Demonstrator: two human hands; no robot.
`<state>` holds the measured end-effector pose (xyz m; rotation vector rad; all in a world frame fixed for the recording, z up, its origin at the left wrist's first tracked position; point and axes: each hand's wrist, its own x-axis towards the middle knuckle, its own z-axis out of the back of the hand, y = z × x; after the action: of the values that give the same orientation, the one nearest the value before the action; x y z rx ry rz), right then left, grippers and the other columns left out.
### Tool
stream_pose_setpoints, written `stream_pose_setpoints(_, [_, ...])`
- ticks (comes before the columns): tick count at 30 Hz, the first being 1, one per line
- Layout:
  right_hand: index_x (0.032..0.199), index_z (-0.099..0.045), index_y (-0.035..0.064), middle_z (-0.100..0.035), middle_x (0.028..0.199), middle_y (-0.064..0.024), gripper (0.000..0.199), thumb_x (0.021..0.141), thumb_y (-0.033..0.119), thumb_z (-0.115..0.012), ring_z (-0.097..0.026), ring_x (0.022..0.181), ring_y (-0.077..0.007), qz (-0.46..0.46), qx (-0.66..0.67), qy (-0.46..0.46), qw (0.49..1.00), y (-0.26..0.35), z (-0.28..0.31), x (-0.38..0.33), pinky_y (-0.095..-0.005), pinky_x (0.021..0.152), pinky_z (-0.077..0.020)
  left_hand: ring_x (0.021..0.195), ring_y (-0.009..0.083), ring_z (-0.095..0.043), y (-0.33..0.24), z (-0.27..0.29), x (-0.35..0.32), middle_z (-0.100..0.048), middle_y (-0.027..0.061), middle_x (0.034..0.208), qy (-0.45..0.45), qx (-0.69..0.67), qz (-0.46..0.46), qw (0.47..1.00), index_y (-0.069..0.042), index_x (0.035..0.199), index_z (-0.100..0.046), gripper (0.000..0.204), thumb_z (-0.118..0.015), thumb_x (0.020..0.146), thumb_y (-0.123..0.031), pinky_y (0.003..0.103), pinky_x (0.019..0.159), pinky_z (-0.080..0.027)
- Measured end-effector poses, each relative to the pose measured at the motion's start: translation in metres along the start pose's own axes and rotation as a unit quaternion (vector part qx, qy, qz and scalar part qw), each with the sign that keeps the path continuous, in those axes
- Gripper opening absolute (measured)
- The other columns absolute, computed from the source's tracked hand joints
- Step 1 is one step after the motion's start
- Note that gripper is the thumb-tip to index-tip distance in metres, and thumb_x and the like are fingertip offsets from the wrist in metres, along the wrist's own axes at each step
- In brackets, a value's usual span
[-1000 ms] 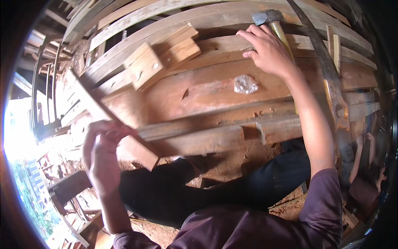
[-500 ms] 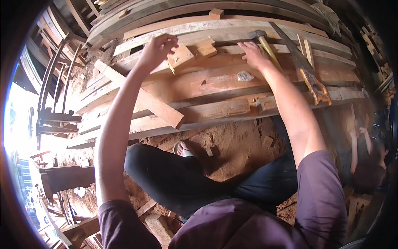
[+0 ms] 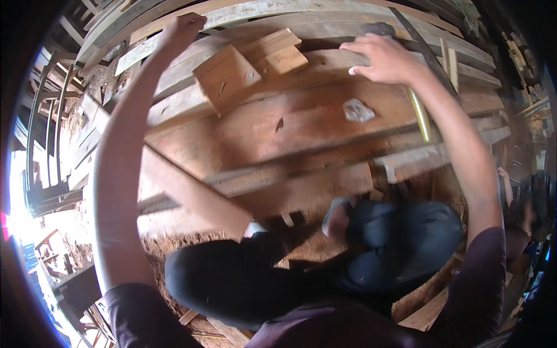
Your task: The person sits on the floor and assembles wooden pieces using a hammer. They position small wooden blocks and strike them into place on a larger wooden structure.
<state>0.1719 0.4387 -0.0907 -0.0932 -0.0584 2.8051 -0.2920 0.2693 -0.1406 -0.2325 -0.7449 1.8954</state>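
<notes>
The hammer (image 3: 419, 116) lies across the right part of the wide reddish plank (image 3: 232, 139), its yellow handle reaching toward the plank's near edge and its dark head past the far edge. Over the middle of the handle is the right hand (image 3: 383, 58), fingers stretched out and thumb apart, clasping nothing; whether the palm touches the handle, I cannot tell. On the plank, left of the handle, sits a piece of crumpled clear plastic (image 3: 358, 110). At the plank's far side, left of its middle, are joined wooden blocks (image 3: 229, 78). A dark saw blade (image 3: 426, 49) extends beyond the plank's far right, partly behind the right forearm. The left hand (image 3: 188, 24) is well beyond the plank's far left, fingers curled and blurred; I cannot tell whether they grasp anything. A pale board (image 3: 197, 194) slants over the plank's left end, under the left forearm. The person's legs (image 3: 232, 278) are on the plank's near side.
</notes>
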Motion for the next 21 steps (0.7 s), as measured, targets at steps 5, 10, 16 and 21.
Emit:
stream_pose_setpoints(5, [0.142,-0.072,0.0068,-0.074,0.14,-0.0148,0.047,0.115,0.042,-0.058,-0.068,0.133,-0.0278,0.035,0.172,-0.21,0.962,-0.048,0.033,0.085,-0.0476,0.112,-0.0532,0.093,0.0193,-0.064,0.025,-0.003,0.042,-0.072,0.0072,0.108,0.196,0.013,0.099,0.976,-0.004,0.128,-0.072,0.066,-0.047,0.112,-0.063,0.039,0.087,-0.054])
stream_pose_setpoints(10, [0.132,-0.074,0.0022,-0.072,0.139,-0.024,0.034,0.108,0.024,-0.063,-0.069,0.128,-0.0373,0.016,0.191,-0.266,0.945,-0.062,-0.015,0.159,-0.0464,0.111,-0.0527,0.111,0.0256,-0.071,0.043,-0.021,0.026,-0.078,0.0143,0.124,0.272,-0.044,0.221,0.936,-0.006,0.137,-0.074,0.077,-0.037,0.114,-0.069,0.04,0.11,-0.047])
stream_pose_setpoints(16, [0.163,-0.052,0.0243,-0.058,0.162,-0.011,0.067,0.118,0.062,-0.019,-0.051,0.154,-0.029,-0.136,0.159,0.055,0.976,-0.057,-0.036,0.149,-0.049,0.132,-0.0352,0.122,0.0405,-0.071,0.036,-0.022,0.003,-0.077,0.0177,0.129,0.184,0.184,-0.01,0.966,-0.016,0.135,-0.074,0.039,-0.05,0.115,-0.039,0.047,0.107,-0.055])
stream_pose_setpoints(21, [0.155,-0.058,0.0296,-0.061,0.144,-0.0069,0.056,0.118,0.06,-0.028,-0.053,0.139,-0.0273,-0.098,0.128,0.081,0.984,-0.053,-0.027,0.148,-0.0507,0.12,-0.0357,0.095,0.0482,-0.075,0.013,-0.027,-0.003,-0.078,0.0232,0.103,0.075,0.134,0.097,0.983,-0.011,0.103,-0.077,0.033,-0.065,0.105,-0.042,0.057,0.083,-0.061])
